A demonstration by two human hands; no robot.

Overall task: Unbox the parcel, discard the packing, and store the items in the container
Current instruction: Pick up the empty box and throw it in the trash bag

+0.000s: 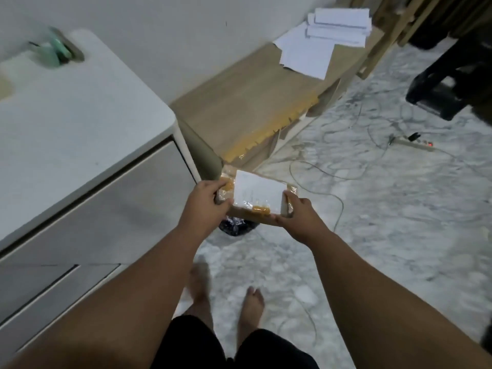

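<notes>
A small brown cardboard parcel (257, 195) with a white label and orange tape is held in the air in front of me, above the floor. My left hand (205, 205) grips its left end, thumb on top. My right hand (298, 214) grips its right end from below and the side. Just under the parcel, on the floor, lies a dark crumpled plastic bag (235, 227), partly hidden by the parcel and my left hand.
A white drawer cabinet (80, 145) stands at my left, with a green object (57, 53) on top. Flat wooden boards (255, 107) with white papers (319, 43) lie ahead by the wall. Cables and a power strip (415, 143) cross the marble floor. My bare feet stand below.
</notes>
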